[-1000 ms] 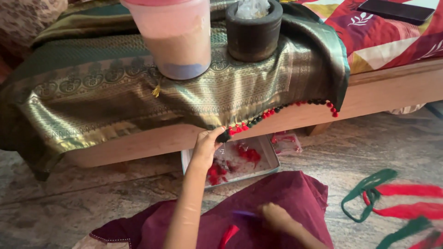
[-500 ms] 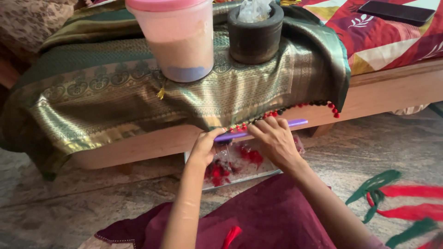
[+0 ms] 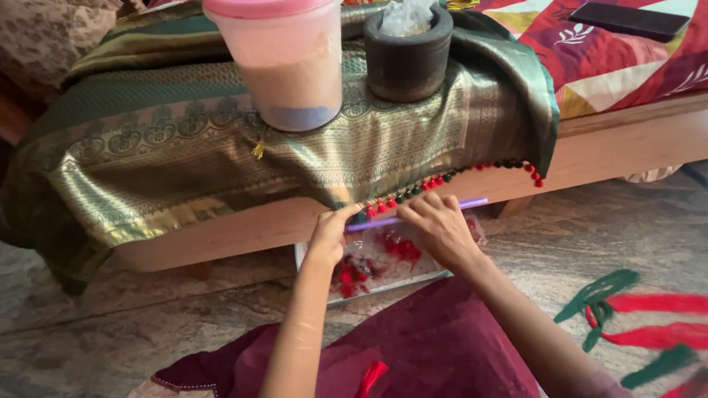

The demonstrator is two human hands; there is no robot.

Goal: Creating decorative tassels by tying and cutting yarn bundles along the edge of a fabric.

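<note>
Right hand (image 3: 440,228) clenched on thin purple hook (image 3: 472,203), left hand (image 3: 330,236) pinching red-green tasselled sari edge (image 3: 413,191); clear plastic packet (image 3: 383,258) beneath

A tall round plastic tub (image 3: 284,63) stands on the green and gold cloth near the top middle. Its lid is pink, its wall is cloudy and see-through, and a pale brown filling shows inside above a bluish base. Just to its right stands a dark round pot (image 3: 408,55) with a crumpled clear plastic bag (image 3: 408,15) stuffed into its mouth. At the top right a flat black phone (image 3: 630,20) lies on the red patterned bedcover, its screen dark. Below the bed edge a shallow clear plastic tray (image 3: 383,262) lies on the floor, holding red bits.
</note>
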